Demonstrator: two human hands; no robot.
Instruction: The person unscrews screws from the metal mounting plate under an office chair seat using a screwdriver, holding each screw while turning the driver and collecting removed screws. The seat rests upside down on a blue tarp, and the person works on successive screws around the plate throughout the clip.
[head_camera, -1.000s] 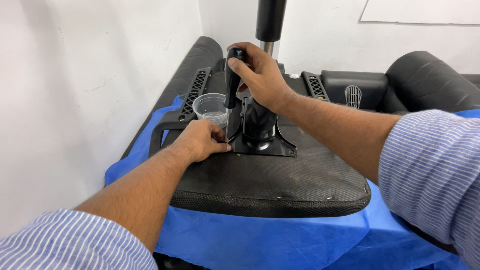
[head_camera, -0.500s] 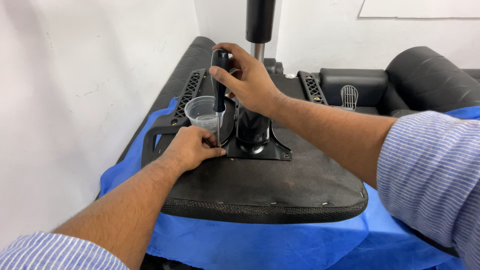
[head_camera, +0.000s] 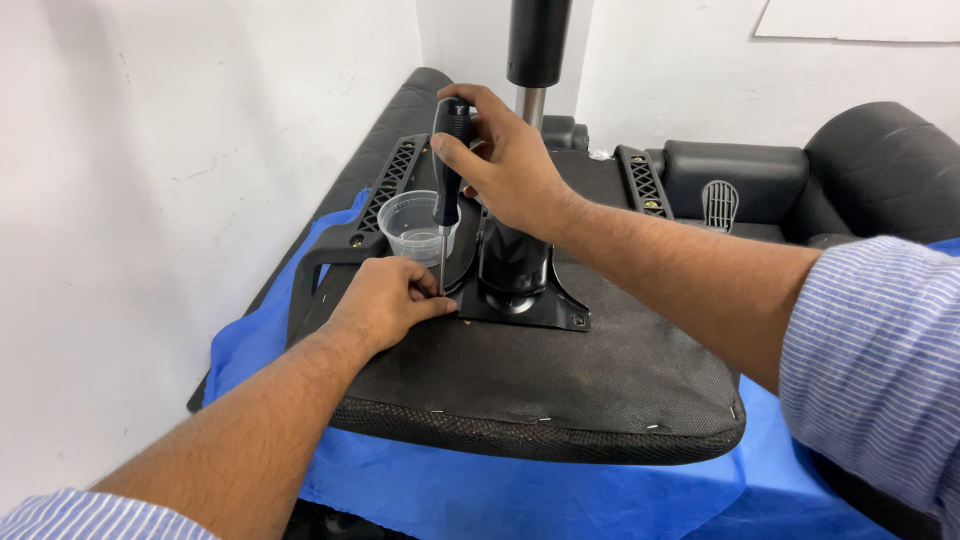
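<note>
An upturned office chair seat (head_camera: 560, 390) lies on a blue cloth, its black metal base plate (head_camera: 535, 310) and gas cylinder (head_camera: 537, 45) pointing up. My right hand (head_camera: 505, 165) grips the black handle of a screwdriver (head_camera: 447, 170), held upright with its thin shaft reaching down to the plate's left corner. My left hand (head_camera: 385, 300) rests on the seat's underside, fingertips pinched at the screwdriver's tip. A small clear plastic cup (head_camera: 415, 228) stands just behind that hand.
The blue cloth (head_camera: 480, 490) covers the surface under the seat. Black armrests (head_camera: 640, 180) flank the plate, and more black chair parts (head_camera: 860, 170) lie at the right. A white wall (head_camera: 150, 200) runs close along the left.
My right hand has lifted the screwdriver upright and set its tip down by the plate's left corner. My left hand stays at that spot, fingers now pinched at the tip.
</note>
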